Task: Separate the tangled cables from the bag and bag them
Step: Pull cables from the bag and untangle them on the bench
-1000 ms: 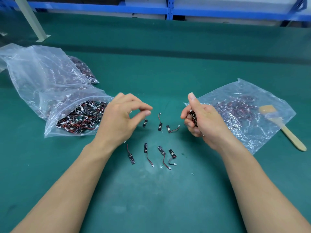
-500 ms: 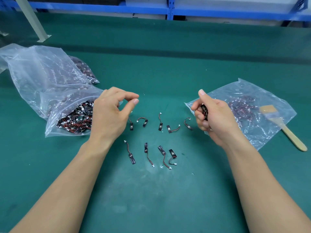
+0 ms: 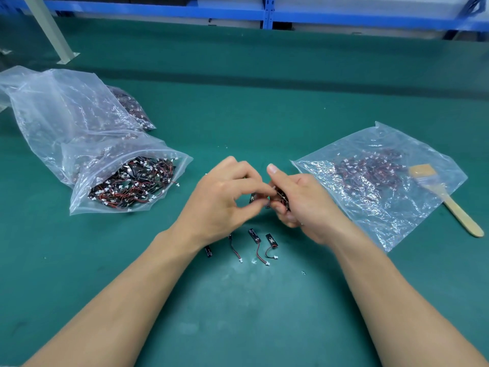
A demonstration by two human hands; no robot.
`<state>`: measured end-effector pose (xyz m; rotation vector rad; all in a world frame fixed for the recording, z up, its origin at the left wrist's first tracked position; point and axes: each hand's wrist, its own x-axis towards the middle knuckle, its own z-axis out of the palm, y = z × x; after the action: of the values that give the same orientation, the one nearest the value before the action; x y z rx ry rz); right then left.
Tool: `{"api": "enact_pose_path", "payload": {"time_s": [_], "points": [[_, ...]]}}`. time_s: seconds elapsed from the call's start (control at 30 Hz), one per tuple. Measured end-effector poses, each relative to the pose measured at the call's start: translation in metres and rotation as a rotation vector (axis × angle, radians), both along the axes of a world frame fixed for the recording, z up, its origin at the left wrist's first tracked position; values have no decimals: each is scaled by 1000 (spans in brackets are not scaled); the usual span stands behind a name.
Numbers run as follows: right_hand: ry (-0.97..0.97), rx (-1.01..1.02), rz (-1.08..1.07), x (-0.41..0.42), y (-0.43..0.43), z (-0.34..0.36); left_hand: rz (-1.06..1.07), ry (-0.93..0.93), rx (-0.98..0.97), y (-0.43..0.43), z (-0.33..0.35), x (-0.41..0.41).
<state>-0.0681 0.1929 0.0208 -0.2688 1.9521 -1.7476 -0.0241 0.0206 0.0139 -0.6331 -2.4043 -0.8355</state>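
My right hand grips a small clump of tangled cables with black boards. My left hand meets it at the table's middle, and its thumb and forefinger pinch a cable at the clump's edge. Several separated cables with red-black wires and white plugs lie on the green mat just below the hands; others are hidden under them. An open clear bag of tangled cables lies at the left. A flat clear bag holding cables lies at the right.
A larger crumpled clear bag sits behind the open one, with another filled bag beyond it. A wooden brush lies on the right bag's far side. Blue shelving runs along the back.
My hands were apart half a second ago; both have come together at the middle. My left hand now pinches a cable at the clump in my right hand.
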Motion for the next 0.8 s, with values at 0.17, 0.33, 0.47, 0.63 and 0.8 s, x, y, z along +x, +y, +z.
{"api": "enact_pose_path", "payload": {"time_s": [0.17,0.33,0.47,0.63,0.8], "points": [[-32,51,25,-1,2,0,6,17,-53,0,-1,-2],[-86,58,72,-1,5,2,9,55,-112,0,1,-3],[-119,53,96,-2,8,2,28,93,-72,2,3,-2],[-122,28,108,-3,9,2,-42,50,-59,4,3,-1],[-118,41,118,-3,9,1,-43,9,-39,7,2,-2]]}}
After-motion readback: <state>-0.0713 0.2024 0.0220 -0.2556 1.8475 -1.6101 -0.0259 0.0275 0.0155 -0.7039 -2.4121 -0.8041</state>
